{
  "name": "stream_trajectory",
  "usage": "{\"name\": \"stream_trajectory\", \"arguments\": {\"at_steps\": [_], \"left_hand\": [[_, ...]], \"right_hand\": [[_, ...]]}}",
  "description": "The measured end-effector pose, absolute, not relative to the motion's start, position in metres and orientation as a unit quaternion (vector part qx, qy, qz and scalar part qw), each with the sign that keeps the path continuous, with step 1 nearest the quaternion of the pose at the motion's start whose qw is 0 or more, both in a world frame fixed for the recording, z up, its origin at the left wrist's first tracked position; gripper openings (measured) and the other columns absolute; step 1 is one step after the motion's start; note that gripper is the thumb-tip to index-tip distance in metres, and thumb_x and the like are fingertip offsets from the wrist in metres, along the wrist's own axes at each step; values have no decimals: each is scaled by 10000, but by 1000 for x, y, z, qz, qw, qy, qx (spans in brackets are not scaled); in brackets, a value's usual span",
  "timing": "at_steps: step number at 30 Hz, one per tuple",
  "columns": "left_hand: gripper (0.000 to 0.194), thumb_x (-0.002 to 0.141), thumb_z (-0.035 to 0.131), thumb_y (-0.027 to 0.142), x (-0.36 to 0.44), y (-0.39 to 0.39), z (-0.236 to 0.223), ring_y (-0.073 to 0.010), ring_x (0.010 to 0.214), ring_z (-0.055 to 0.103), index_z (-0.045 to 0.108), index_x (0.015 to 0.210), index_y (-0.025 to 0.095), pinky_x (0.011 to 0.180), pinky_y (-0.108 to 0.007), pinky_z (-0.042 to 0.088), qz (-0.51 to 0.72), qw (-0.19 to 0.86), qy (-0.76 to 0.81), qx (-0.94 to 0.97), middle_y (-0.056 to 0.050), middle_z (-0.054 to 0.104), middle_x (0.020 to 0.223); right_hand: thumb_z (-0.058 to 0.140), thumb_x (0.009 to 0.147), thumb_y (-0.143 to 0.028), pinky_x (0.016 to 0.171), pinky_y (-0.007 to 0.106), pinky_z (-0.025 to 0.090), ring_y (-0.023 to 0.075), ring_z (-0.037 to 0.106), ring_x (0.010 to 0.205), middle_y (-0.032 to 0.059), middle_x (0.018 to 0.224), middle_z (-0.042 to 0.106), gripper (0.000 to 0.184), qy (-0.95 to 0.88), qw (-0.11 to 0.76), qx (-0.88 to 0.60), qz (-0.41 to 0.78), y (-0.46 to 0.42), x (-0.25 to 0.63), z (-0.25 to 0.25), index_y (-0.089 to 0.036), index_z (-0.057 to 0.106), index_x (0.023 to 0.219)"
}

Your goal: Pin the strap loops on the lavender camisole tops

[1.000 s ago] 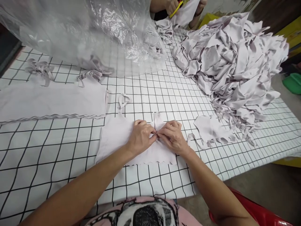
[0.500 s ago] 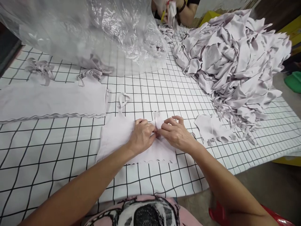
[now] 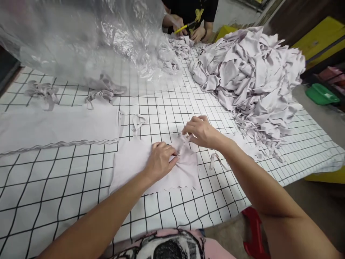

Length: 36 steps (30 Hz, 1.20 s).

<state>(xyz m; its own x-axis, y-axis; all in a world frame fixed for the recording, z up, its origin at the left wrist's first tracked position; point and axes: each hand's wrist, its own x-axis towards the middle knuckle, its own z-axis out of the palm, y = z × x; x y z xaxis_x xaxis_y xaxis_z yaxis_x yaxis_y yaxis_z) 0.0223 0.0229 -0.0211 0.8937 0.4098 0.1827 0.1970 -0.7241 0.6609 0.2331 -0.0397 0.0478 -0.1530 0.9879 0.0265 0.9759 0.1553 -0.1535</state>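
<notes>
A pale pinkish-grey fabric piece (image 3: pixel 132 162) with narrow straps lies spread on the table in front of me; it looks like a strappy top. My left hand (image 3: pixel 161 158) rests on its middle, thumb and fingers closed on a fold of the cloth. Just beyond the upper right part, my right hand (image 3: pixel 201 132) pinches a strap (image 3: pixel 185 138) at its fingertips and pulls the cloth into creases. The left strap (image 3: pixel 138 122) stretches away flat in a loop. A loose thin strip (image 3: pixel 212 160) lies under my right forearm.
A stack of similar fabric pieces (image 3: pixel 59 124) lies left, beneath a large clear plastic bag (image 3: pixel 118 46). A big heap of fabric (image 3: pixel 248 68) fills the right back. Across the checked tablecloth (image 3: pixel 88 212), a co-worker's hands (image 3: pixel 198 34) are near yellow-handled scissors (image 3: pixel 181 28).
My right hand has moved up and away from my left, drawing the strap with it. My left hand stays on the cloth. The whole view has shifted slightly.
</notes>
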Motion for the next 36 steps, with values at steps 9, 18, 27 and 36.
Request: {"name": "stream_trajectory", "arguments": {"at_steps": [9, 18, 27, 36], "left_hand": [[361, 831, 633, 249, 24, 19, -20, -241, 958, 534, 501, 1165, 213, 873, -402, 400, 178, 285, 196, 921, -50, 583, 999], [303, 856, 635, 281, 24, 13, -21, -265, 1028, 488, 576, 1149, 231, 892, -446, 409, 161, 224, 189, 942, -74, 552, 1157], [330, 860, 638, 340, 24, 12, -23, -255, 1094, 467, 588, 1167, 231, 929, -436, 419, 162, 214, 192, 944, -63, 533, 1253], [381, 926, 517, 372, 24, 7, -26, -298, 1226, 390, 533, 1265, 198, 989, -471, 392, 162, 143, 182, 959, -75, 402, 1477]], "right_hand": [[647, 814, -410, 718, 297, 334, 128, 504, 713, -9, 696, 582, 290, -624, 283, -719, 116, 21, 261, 4, -174, 546, 679], [734, 711, -388, 553, 245, 370, 99, 489, 569, -17, 600, 579, 271, -581, 243, -733, 256, 33, 275, -3, -177, 574, 656], [802, 631, -421, 487, 237, 352, 80, 438, 519, -30, 613, 547, 354, -451, 278, -765, 366, 11, 307, 9, -187, 555, 731], [483, 941, -368, 722, 325, 462, 191, 565, 827, 74, 881, 608, 198, -544, 384, -744, 48, -52, 199, -7, -191, 566, 904]]}}
